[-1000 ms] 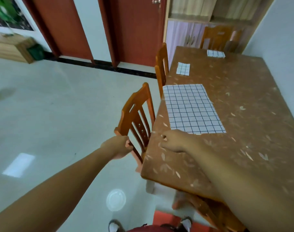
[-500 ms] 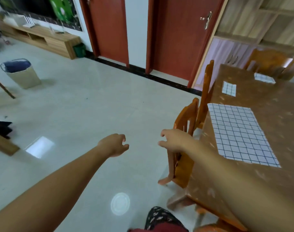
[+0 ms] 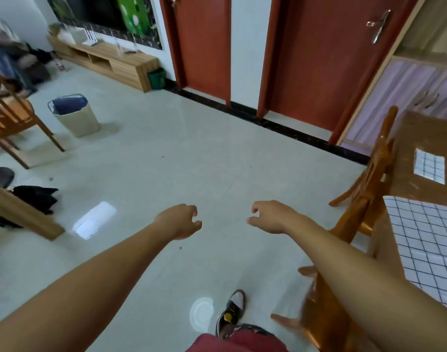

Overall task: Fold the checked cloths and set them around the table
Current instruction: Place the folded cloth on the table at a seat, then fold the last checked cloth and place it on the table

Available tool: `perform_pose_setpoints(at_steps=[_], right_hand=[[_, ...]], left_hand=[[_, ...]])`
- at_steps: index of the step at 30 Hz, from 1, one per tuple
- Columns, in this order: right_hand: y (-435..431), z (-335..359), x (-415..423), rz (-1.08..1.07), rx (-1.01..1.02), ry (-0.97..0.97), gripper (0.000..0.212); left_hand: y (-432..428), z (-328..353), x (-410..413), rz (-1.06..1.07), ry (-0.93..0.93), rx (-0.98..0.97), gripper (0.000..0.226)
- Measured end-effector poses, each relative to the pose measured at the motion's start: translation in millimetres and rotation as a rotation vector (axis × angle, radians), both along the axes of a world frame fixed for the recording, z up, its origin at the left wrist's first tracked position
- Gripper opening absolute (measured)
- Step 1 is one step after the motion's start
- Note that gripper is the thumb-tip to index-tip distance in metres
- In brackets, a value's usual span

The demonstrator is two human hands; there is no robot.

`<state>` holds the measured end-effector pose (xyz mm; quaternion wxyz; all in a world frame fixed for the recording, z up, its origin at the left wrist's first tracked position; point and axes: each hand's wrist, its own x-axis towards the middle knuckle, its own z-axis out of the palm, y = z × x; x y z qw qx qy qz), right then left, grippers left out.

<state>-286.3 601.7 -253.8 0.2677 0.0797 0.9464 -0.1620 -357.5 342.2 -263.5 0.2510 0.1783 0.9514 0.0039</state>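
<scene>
A large white checked cloth lies spread flat on the brown table at the right edge of the view. Farther back on the same table sits a small folded checked cloth. My left hand hangs over the pale floor in the middle of the view, fingers loosely curled and holding nothing. My right hand is beside it, also empty with its fingers apart, well to the left of the table.
Two orange wooden chairs stand against the table's left side. Red doors are ahead. A beige bin, another chair, a low wooden cabinet and dark clothing stand at the left.
The view has swung left, away from the table. My left hand has let go of the chair back, and both hands now hang over the open floor.
</scene>
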Motion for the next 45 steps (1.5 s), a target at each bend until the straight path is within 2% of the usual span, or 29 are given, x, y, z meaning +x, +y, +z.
perform_pose_setpoints(at_steps=[8,13,20,23,26,31,35,40,45], right_hand=[[70,9,-93,-0.067,0.009,-0.003,0.056],[146,18,-99,-0.234,0.026,0.028,0.055],[247,17,-74,-0.547,-0.004,0.064,0.050],[281,11,-61,-0.695,-0.034,0.071,0.047],[310,11,-51,-0.817,-0.002,0.067,0.034],[337,8,-32,-1.092,0.050,0.032,0.041],[343,12,-20,-1.302,0.084,-0.029,0.042],[330,10,12,-1.535,0.083,-0.108,0.053],[305,-7,66,-1.744,0.055,-0.151,0.053]], left_hand=[[81,15,-112,-0.083,0.016,-0.014,0.049],[164,18,-165,-0.205,0.003,-0.013,0.049],[320,9,-210,-0.513,-0.022,0.024,0.049],[388,0,-213,-0.672,-0.050,0.043,0.050],[457,-7,-211,-0.859,-0.067,0.039,0.050],[556,-16,-202,-1.147,-0.137,0.054,0.051],[611,-16,-187,-1.344,-0.234,0.086,0.047],[665,-34,-160,-1.537,-0.223,0.141,0.027],[692,-47,-111,-1.750,-0.194,0.118,0.031]])
